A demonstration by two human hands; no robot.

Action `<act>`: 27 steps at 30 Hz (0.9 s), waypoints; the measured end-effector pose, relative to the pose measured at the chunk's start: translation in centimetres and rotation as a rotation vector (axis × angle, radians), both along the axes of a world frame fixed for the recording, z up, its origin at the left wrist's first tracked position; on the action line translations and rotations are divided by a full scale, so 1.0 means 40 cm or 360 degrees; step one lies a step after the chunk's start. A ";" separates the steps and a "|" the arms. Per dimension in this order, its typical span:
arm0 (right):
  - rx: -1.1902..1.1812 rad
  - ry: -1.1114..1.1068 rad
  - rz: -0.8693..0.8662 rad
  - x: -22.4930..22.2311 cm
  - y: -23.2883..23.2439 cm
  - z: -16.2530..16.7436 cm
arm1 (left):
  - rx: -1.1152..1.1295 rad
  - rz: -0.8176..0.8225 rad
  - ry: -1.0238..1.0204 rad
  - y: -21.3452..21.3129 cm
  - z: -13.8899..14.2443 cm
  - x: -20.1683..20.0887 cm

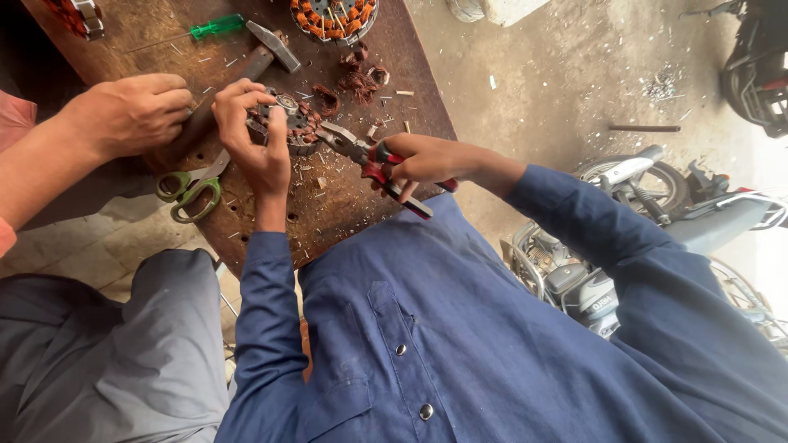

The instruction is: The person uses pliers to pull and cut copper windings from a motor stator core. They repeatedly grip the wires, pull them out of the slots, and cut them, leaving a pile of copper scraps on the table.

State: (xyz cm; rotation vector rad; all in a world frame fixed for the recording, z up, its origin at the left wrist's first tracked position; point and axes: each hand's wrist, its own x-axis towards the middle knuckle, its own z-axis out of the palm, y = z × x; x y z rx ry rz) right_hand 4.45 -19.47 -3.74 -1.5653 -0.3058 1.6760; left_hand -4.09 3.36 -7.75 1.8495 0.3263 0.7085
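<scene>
The left hand (254, 139) grips a wound stator (287, 123) on the rusty worktop (345, 197); the right hand (427, 160) clenches red-handled pliers (369, 160), nose at the stator's edge. Copper stripping seems underway; the next pull needs firm bracing. Beside the stator, a co-worker's hand (131, 111) rests clenched.

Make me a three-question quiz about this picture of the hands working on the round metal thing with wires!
1. Where do the scissors lie?
A. on the floor
B. on the table's near edge, left of the left hand
C. on the motorbike

2. What colour is the screwdriver handle?
A. green
B. yellow
C. blue

3. What is the right hand doing?
A. resting empty
B. holding a hammer
C. gripping red-handled pliers

Answers: 1 B, they lie on the brown table beside the left hand. 2 A, it is bright green. 3 C, the pliers point at the wound metal part that the left hand holds.
</scene>
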 end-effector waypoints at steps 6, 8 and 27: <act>0.0025 0.0016 0.0093 0.009 -0.007 0.034 | 0.0686 -0.0456 0.0155 0.051 -0.012 -0.065; -0.0006 0.0037 0.0123 0.005 -0.002 0.032 | 0.0889 -0.0570 0.0211 0.065 -0.018 -0.080; -0.0248 -0.0085 0.0208 0.085 0.030 0.065 | 0.0801 -0.0531 0.0284 0.061 -0.040 -0.045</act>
